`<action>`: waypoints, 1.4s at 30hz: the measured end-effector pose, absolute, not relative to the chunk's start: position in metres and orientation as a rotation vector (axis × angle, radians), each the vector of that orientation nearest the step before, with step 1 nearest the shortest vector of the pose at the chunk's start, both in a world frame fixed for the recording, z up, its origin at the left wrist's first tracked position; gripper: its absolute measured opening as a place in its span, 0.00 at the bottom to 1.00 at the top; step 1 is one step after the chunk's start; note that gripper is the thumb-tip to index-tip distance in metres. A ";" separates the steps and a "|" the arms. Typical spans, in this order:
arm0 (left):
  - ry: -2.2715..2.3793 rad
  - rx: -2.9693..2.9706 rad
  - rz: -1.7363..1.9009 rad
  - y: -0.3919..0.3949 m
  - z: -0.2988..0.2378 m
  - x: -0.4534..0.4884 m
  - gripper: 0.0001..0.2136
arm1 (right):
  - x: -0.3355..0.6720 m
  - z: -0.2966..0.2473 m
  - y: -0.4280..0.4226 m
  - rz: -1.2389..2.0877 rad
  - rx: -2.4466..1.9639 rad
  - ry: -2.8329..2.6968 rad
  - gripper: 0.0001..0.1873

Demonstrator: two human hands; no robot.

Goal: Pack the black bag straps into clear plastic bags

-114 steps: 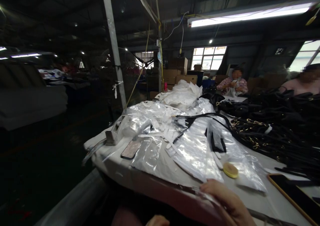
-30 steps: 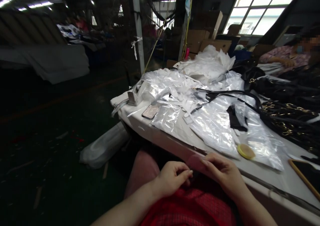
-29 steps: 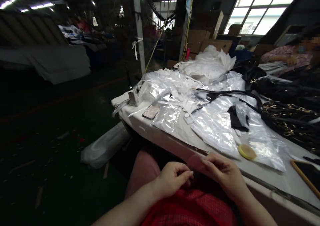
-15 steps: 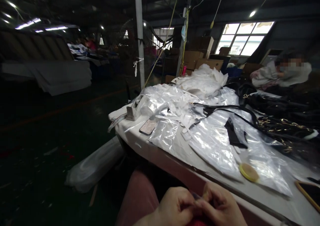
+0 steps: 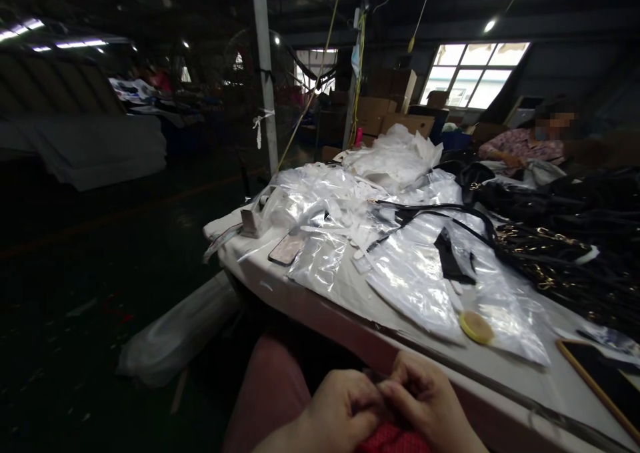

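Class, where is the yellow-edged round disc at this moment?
In the head view, the yellow-edged round disc lies right of centre on the table, among clear plastic bags, just beyond the right hand.

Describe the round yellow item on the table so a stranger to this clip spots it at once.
Find the white-covered table, then its near edge by the right hand. Just beyond that hand, among clear plastic bags, lies a small disc. Its round shape, tan top and yellow rim set it apart from the shiny bags and black straps.
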State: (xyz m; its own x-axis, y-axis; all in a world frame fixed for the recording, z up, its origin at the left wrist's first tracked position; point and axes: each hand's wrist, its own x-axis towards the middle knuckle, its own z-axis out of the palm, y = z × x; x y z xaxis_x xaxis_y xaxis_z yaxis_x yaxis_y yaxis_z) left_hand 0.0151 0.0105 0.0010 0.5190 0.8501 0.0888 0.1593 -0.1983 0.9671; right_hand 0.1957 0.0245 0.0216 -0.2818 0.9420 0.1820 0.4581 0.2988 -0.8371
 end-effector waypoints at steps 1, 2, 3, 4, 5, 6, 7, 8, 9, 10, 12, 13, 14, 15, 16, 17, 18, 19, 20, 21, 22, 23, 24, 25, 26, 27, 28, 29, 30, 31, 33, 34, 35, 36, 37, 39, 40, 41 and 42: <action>0.886 1.673 0.784 0.010 0.003 0.015 0.14 | 0.196 0.025 0.024 0.918 -1.227 -1.869 0.15; 0.911 1.665 0.773 0.009 0.004 0.015 0.14 | 0.196 0.028 0.023 0.963 -1.199 -1.874 0.13; 0.927 1.652 0.767 0.009 0.005 0.015 0.14 | 0.197 0.032 0.022 1.010 -1.171 -1.887 0.11; 0.925 1.635 0.763 0.008 0.006 0.015 0.13 | 0.198 0.035 0.021 1.051 -1.149 -1.908 0.11; 0.904 1.627 0.756 0.007 0.007 0.015 0.12 | 0.198 0.037 0.019 1.081 -1.141 -1.924 0.11; 0.878 1.629 0.749 0.007 0.006 0.015 0.12 | 0.199 0.037 0.018 1.100 -1.154 -1.926 0.10; 0.858 1.647 0.739 0.007 0.006 0.015 0.11 | 0.199 0.037 0.017 1.109 -1.183 -1.912 0.10; 0.851 1.675 0.729 0.006 0.004 0.015 0.10 | 0.199 0.035 0.016 1.110 -1.219 -1.882 0.10; 0.855 1.712 0.715 0.006 0.002 0.014 0.10 | 0.200 0.032 0.015 1.105 -1.254 -1.839 0.11; 0.865 1.745 0.705 0.006 0.000 0.014 0.10 | 0.200 0.030 0.014 1.100 -1.282 -1.796 0.12; 0.871 1.778 0.698 0.005 -0.003 0.014 0.11 | 0.202 0.026 0.014 1.107 -1.317 -1.754 0.15; 0.866 1.782 0.697 0.005 -0.004 0.014 0.11 | 0.202 0.026 0.014 1.114 -1.321 -1.762 0.16; 0.866 1.782 0.701 0.005 -0.005 0.014 0.11 | 0.203 0.027 0.015 1.120 -1.312 -1.783 0.14; 0.868 1.778 0.707 0.005 -0.005 0.014 0.12 | 0.203 0.028 0.015 1.123 -1.291 -1.811 0.12; 0.872 1.770 0.717 0.005 -0.006 0.014 0.12 | 0.204 0.029 0.015 1.122 -1.266 -1.841 0.10; 0.878 1.761 0.731 0.006 -0.005 0.014 0.13 | 0.204 0.031 0.016 1.121 -1.249 -1.864 0.09; 0.878 1.758 0.744 0.006 -0.005 0.014 0.13 | 0.204 0.032 0.016 1.123 -1.245 -1.873 0.09; 0.872 1.762 0.756 0.007 -0.005 0.014 0.13 | 0.204 0.032 0.015 1.125 -1.261 -1.864 0.10; 0.861 1.772 0.760 0.007 -0.004 0.014 0.14 | 0.204 0.032 0.015 1.115 -1.290 -1.835 0.11; 0.853 1.784 0.755 0.008 -0.003 0.014 0.14 | 0.204 0.031 0.014 1.099 -1.316 -1.799 0.15; 0.849 1.794 0.739 0.008 -0.003 0.015 0.15 | 0.204 0.030 0.014 1.083 -1.322 -1.763 0.19; 0.849 1.798 0.719 0.008 -0.002 0.015 0.15 | 0.205 0.029 0.014 1.083 -1.303 -1.739 0.22; 0.853 1.789 0.707 0.007 -0.002 0.015 0.15 | 0.206 0.029 0.014 1.100 -1.266 -1.728 0.21; 0.860 1.768 0.704 0.007 -0.002 0.015 0.14 | 0.207 0.029 0.015 1.133 -1.221 -1.731 0.18; 0.865 1.743 0.711 0.008 -0.001 0.015 0.12 | 0.208 0.029 0.016 1.170 -1.189 -1.745 0.21; 0.872 1.715 0.729 0.008 -0.001 0.015 0.11 | 0.209 0.030 0.016 1.193 -1.179 -1.764 0.29; 0.879 1.686 0.749 0.009 -0.001 0.014 0.10 | 0.209 0.031 0.017 1.198 -1.192 -1.790 0.38; 0.888 1.659 0.766 0.010 -0.001 0.013 0.10 | 0.210 0.032 0.018 1.194 -1.217 -1.821 0.40; 0.898 1.643 0.776 0.011 -0.001 0.012 0.10 | 0.210 0.033 0.018 1.191 -1.241 -1.858 0.38; 0.908 1.634 0.778 0.013 0.000 0.011 0.10 | 0.210 0.035 0.019 1.193 -1.255 -1.891 0.34; 0.946 1.618 0.783 0.015 0.002 0.009 0.10 | 0.211 0.041 0.022 1.171 -1.261 -1.941 0.27; 0.975 1.607 0.786 0.017 0.002 0.008 0.10 | 0.212 0.044 0.026 1.130 -1.268 -1.966 0.25; 1.009 1.584 0.784 0.018 0.002 0.007 0.10 | 0.214 0.048 0.031 1.071 -1.282 -1.990 0.23; 1.041 1.540 0.774 0.019 0.002 0.007 0.11 | 0.217 0.052 0.040 1.004 -1.306 -2.013 0.22; 1.067 1.483 0.756 0.020 0.000 0.006 0.12 | 0.220 0.056 0.052 0.937 -1.337 -2.034 0.20; 1.086 1.340 0.692 0.024 -0.007 0.005 0.15 | 0.228 0.062 0.086 0.833 -1.405 -2.048 0.18; 1.087 1.301 0.675 0.026 -0.013 0.004 0.15 | 0.232 0.064 0.109 0.808 -1.443 -2.015 0.17; 1.091 1.290 0.676 0.030 -0.018 0.003 0.17 | 0.236 0.065 0.134 0.797 -1.487 -1.954 0.16; 1.093 1.299 0.686 0.033 -0.025 0.002 0.18 | 0.241 0.065 0.162 0.793 -1.528 -1.880 0.15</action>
State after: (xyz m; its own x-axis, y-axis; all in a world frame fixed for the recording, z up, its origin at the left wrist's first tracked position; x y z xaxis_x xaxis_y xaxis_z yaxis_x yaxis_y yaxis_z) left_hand 0.0017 0.0331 -0.0245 0.3756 0.8945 -0.2423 0.1700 0.1905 0.9669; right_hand 0.2408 0.1615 0.0654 -0.1721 0.9825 0.0710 0.6351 0.1658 -0.7545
